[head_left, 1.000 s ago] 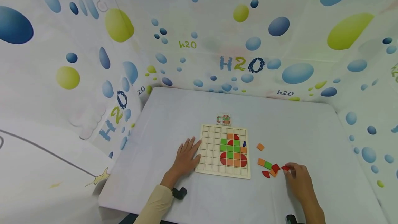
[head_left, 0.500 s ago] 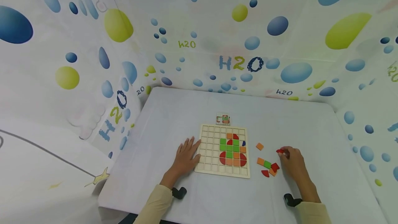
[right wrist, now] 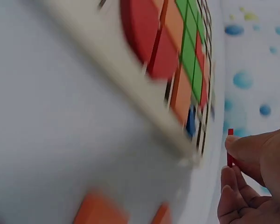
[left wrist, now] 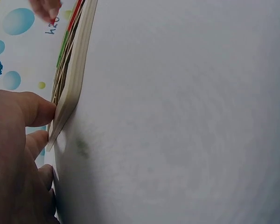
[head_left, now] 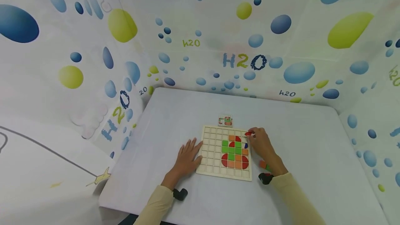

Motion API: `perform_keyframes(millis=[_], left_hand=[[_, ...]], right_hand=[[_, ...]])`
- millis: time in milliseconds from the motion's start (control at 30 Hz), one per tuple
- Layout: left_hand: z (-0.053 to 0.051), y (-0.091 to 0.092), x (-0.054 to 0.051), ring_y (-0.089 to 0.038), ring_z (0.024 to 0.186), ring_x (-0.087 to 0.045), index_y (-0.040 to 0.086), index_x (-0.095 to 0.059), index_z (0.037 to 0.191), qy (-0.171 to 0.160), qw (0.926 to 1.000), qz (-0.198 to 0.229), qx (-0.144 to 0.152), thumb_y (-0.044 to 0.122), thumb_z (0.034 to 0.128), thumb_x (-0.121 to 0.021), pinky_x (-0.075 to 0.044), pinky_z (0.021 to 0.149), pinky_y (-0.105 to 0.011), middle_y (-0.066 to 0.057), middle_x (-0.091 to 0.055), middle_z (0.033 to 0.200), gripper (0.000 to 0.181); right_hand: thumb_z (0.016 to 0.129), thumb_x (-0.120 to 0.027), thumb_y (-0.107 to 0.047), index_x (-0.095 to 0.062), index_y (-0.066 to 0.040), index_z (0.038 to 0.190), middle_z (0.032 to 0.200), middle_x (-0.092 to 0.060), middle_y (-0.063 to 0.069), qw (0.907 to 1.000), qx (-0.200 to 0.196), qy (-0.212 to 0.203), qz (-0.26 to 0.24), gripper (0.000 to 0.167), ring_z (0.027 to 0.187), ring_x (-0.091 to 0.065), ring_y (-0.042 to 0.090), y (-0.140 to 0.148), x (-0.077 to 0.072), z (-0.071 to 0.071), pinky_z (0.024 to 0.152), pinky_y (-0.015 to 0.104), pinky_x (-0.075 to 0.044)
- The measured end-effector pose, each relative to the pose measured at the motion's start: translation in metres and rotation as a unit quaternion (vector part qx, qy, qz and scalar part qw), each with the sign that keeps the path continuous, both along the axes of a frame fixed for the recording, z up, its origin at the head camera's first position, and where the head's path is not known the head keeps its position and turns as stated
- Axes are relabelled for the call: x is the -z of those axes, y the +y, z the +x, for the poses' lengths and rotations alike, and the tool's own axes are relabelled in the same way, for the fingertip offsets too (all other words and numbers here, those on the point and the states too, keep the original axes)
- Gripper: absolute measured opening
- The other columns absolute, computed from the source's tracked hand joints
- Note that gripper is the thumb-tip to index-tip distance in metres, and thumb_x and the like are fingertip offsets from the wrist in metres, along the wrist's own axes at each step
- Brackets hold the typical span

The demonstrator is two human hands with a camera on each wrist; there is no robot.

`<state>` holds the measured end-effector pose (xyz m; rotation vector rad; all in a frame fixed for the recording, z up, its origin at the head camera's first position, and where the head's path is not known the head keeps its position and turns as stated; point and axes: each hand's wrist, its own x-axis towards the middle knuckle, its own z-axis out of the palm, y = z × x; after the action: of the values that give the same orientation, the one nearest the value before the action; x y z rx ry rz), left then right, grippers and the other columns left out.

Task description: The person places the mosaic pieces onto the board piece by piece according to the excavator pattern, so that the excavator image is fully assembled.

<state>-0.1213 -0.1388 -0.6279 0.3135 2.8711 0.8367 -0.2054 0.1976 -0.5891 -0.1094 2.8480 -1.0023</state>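
Observation:
A pale wooden grid board [head_left: 214, 167] lies on the table, its right half filled with red, orange and green pieces and one small blue piece [head_left: 246, 145]. My left hand [head_left: 186, 159] rests flat beside the board's left edge, fingers spread; in the left wrist view its fingertips touch the edge. My right hand [head_left: 261, 143] pinches a red piece [head_left: 248, 133] between thumb and fingers at the board's upper right corner. The right wrist view shows that red piece [right wrist: 230, 148] edge-on, held above the table.
Just beyond the board lies a small pattern card [head_left: 225, 121]. Loose pieces, among them an orange tile [head_left: 263, 164], lie right of the board, partly hidden under my right forearm. A printed cloth wall stands behind the white table [head_left: 175, 114].
My right hand has carried the red piece up and left, from beside the loose pieces to the board's upper right corner. The left hand stays in place.

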Motion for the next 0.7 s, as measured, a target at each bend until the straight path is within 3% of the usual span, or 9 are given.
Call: perform_keyframes(millis=[167, 333, 567, 700], left_hand=[[0.002, 0.000, 0.000, -0.039, 0.163, -0.015, 0.018, -0.038, 0.165, -0.002, 1.0000, 0.008, -0.004, 0.032, 0.1067, -0.053, -0.012, 0.128, -0.064, -0.013, -0.023, 0.175, 0.062], [0.002, -0.003, 0.002, -0.038, 0.163, -0.015, 0.018, -0.038, 0.165, -0.002, 1.0000, 0.005, -0.002, 0.032, 0.1069, -0.053, -0.012, 0.128, -0.064, -0.012, -0.022, 0.175, 0.062], [0.000, -0.003, 0.003, -0.039, 0.163, -0.016, 0.018, -0.039, 0.165, 0.000, 1.0000, 0.003, -0.004, 0.031, 0.1064, -0.053, -0.013, 0.128, -0.064, -0.013, -0.024, 0.175, 0.062], [-0.002, -0.002, 0.003, -0.039, 0.163, -0.014, 0.018, -0.038, 0.165, -0.006, 0.9999, 0.009, -0.002, 0.032, 0.1069, -0.053, -0.012, 0.128, -0.064, -0.013, -0.023, 0.175, 0.062]], right_hand=[[0.108, -0.062, -0.016, -0.061, 0.003, 0.135, 0.130, -0.055, 0.026, 0.9967, -0.081, 0.001, 0.000, 0.033, 0.109, -0.062, 0.034, -0.038, 0.003, -0.009, 0.095, 0.050, -0.057], [0.106, -0.064, -0.013, -0.063, 0.003, 0.131, 0.125, -0.057, 0.023, 0.9905, -0.136, 0.015, 0.014, 0.030, 0.102, -0.058, 0.030, -0.063, 0.006, -0.010, 0.091, 0.046, -0.056], [0.104, -0.067, -0.011, -0.067, 0.002, 0.124, 0.120, -0.059, 0.019, 0.9797, -0.184, 0.056, 0.057, 0.024, 0.105, -0.058, 0.031, -0.078, 0.004, -0.014, 0.093, 0.047, -0.055], [0.102, -0.070, -0.011, -0.068, 0.000, 0.123, 0.119, -0.060, 0.018, 0.9754, -0.198, 0.059, 0.077, 0.023, 0.106, -0.059, 0.032, -0.079, 0.002, -0.016, 0.095, 0.048, -0.054]])
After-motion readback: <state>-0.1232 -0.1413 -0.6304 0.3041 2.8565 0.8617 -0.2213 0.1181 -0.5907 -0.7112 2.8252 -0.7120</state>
